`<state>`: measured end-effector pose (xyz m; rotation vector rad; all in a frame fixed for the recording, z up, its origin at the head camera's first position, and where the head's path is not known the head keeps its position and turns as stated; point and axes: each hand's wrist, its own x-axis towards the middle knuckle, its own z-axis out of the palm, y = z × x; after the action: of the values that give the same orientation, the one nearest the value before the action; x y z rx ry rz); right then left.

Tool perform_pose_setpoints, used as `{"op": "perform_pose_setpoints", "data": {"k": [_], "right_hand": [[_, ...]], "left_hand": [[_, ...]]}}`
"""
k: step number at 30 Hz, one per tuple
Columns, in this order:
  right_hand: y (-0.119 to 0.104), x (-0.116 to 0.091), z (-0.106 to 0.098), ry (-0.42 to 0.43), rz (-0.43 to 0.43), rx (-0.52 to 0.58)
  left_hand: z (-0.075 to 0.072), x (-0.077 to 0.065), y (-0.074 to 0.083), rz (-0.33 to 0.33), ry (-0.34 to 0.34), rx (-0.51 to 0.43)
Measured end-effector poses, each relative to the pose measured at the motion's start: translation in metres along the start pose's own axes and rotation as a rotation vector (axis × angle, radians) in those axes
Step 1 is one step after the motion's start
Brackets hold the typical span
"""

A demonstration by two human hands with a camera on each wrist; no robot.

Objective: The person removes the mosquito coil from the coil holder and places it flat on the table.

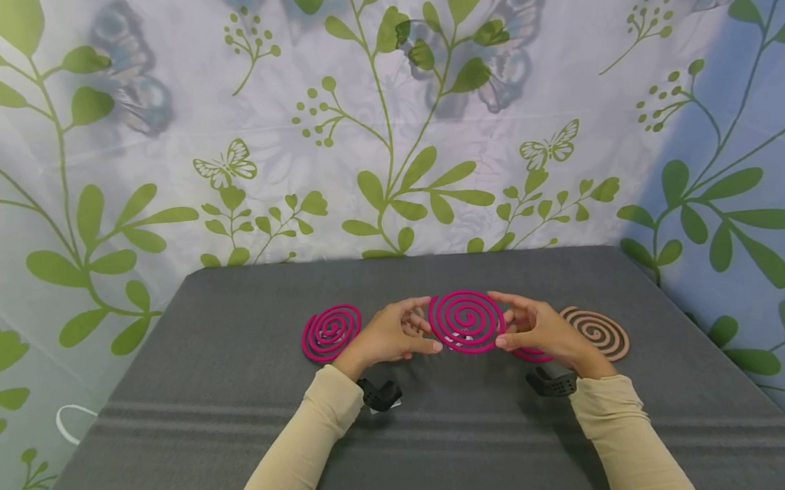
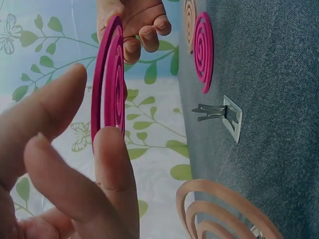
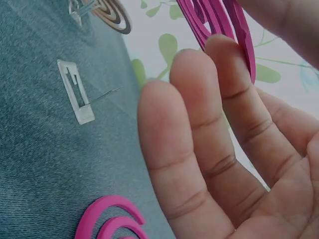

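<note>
A magenta mosquito coil (image 1: 468,320) is held up between both hands, its flat face toward the head camera. My left hand (image 1: 396,333) holds its left edge between fingers and thumb. On the opposite edge, my right hand (image 1: 541,329) grips with thumb and fingers, the other fingers loosely bent. Below the held coil a small metal coil stand (image 2: 233,119) lies on the cloth, its prong raised. Another magenta coil (image 2: 203,52) lies partly hidden behind my right hand in the head view.
Left of the hands sits a coil (image 1: 330,333), magenta from above, tan in the wrist views, with a metal stand (image 3: 77,12) at it. A tan coil (image 1: 596,333) lies at the right. Grey cloth (image 1: 191,415) covers the table; a leaf-patterned curtain (image 1: 383,123) hangs behind.
</note>
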<state>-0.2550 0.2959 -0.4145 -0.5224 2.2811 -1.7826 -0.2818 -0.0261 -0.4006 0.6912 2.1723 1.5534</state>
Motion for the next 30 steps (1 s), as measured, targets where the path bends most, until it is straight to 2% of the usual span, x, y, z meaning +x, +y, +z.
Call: {"op": "perform_pose_setpoints", "data": {"k": [5,16,21,30], "right_hand": [[-0.003,-0.002,0.0,-0.038,-0.021,0.001],[-0.011,-0.004,0.005,-0.055,-0.047,-0.031],[-0.015,-0.006,0.011,-0.067,-0.062,-0.036],[-0.009,-0.011,0.018,-0.126,-0.117,0.029]], "left_hand": [[0.0,-0.003,0.002,0.034,0.017,0.006],[0.001,-0.015,0.005,0.097,0.08,0.02],[0.002,-0.023,0.008,0.113,0.096,0.058],[0.008,-0.036,0.006,0.145,0.13,0.175]]}}
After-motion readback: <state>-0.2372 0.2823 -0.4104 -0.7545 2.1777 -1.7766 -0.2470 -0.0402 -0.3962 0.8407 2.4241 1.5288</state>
